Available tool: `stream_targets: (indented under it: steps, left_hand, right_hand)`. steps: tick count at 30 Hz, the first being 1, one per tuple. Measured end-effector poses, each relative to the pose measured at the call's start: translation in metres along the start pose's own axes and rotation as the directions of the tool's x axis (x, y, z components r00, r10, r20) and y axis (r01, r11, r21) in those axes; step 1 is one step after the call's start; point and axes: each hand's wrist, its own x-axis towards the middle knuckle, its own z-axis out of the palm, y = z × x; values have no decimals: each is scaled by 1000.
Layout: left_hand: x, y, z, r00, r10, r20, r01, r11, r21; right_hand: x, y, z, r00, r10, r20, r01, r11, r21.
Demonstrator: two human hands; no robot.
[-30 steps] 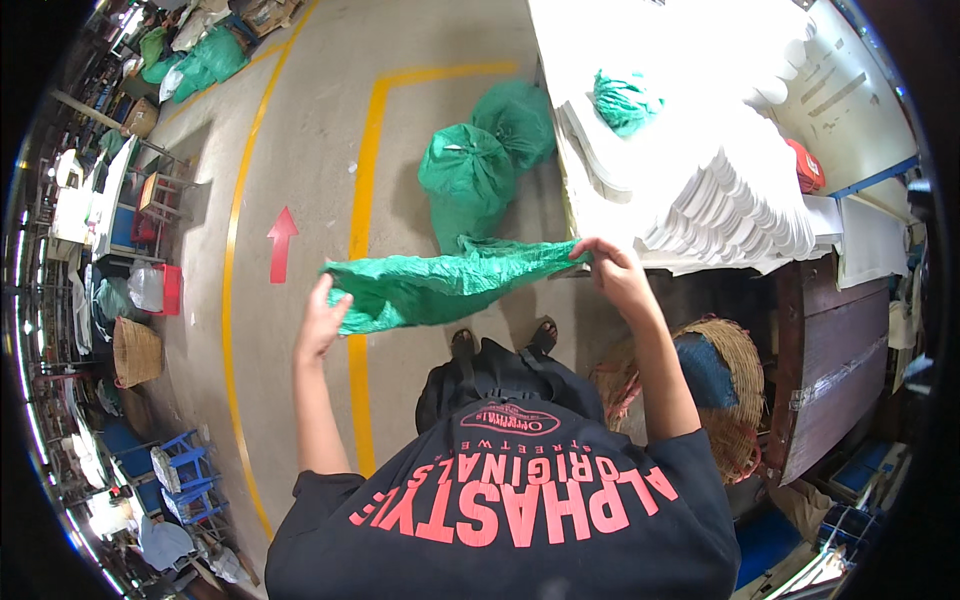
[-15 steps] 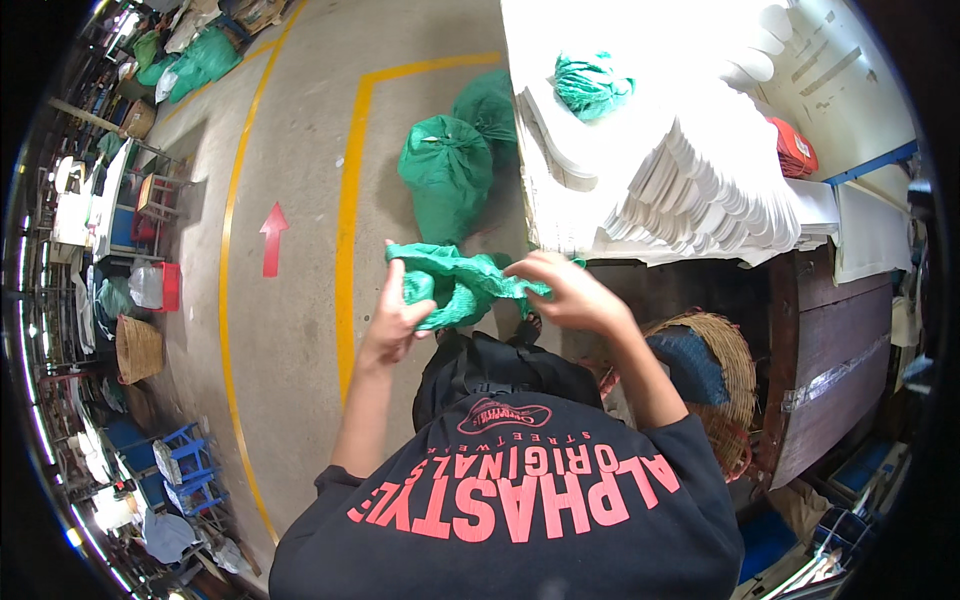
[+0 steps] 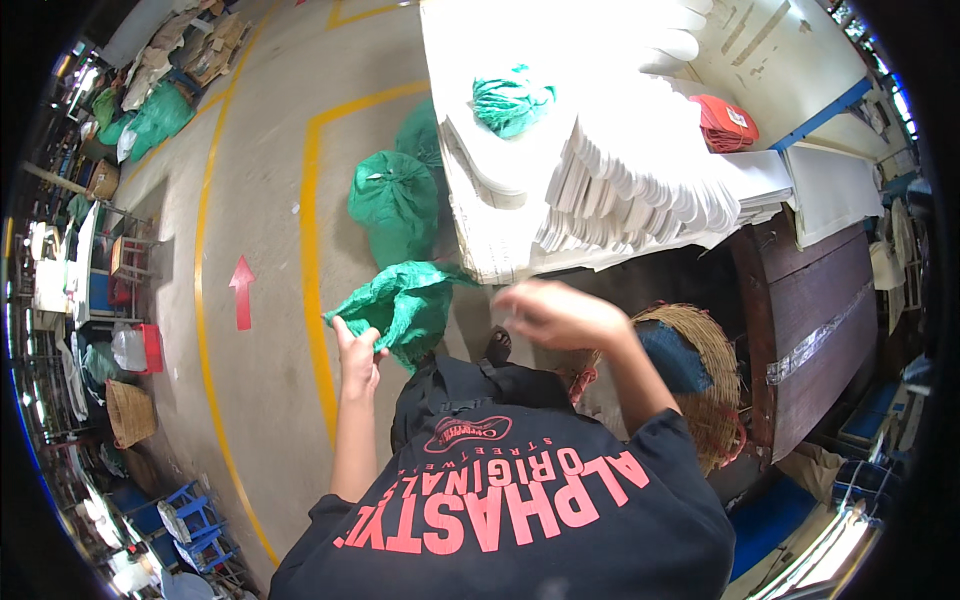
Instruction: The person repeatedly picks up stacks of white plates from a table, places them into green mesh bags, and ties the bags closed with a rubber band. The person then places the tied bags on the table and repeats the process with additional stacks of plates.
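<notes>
A green woven plastic sack [image 3: 410,305] hangs crumpled in front of me, its mouth partly spread. My left hand [image 3: 357,358] is closed on the edge of that sack at its near left side. To the right, my right hand [image 3: 562,315] is held up close to the front edge of the white-topped table [image 3: 490,245], apart from the sack. Motion blurs its fingers, so I cannot see whether anything is in them.
Full green sacks [image 3: 393,200] stand on the floor left of the table. Stacked white curved pieces [image 3: 640,185], a green bundle [image 3: 513,100] and a red bundle [image 3: 724,123] lie on the table. A wicker basket [image 3: 715,350] and a dark wooden panel [image 3: 820,345] are at right.
My right hand has come off the sack and moved right of it. The sack has opened out from a twisted bunch, still in my left hand. The whole view has shifted somewhat.
</notes>
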Motion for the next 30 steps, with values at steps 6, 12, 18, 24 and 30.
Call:
stream_targets:
  steps: [6,12,18,24,30]
  left_hand:
    - [-2,-33,5,994,2,108,-17,991,135]
    - [-3,-10,23,973,120,198,-149,980,135]
    - [-14,24,26,966,122,229,-182,948,263]
    - [-18,40,16,957,152,248,-227,924,308]
    - [-24,68,16,937,175,302,-256,932,258]
  right_hand:
    - [-60,-29,-103,353,-290,-890,-642,616,-456]
    - [-53,42,-112,266,-47,-963,-814,524,-251]
    - [-69,85,-116,138,-248,-959,-494,821,-284]
    - [-93,104,-113,-16,30,-999,92,995,28]
    - [-115,116,-107,-7,296,-955,656,722,219]
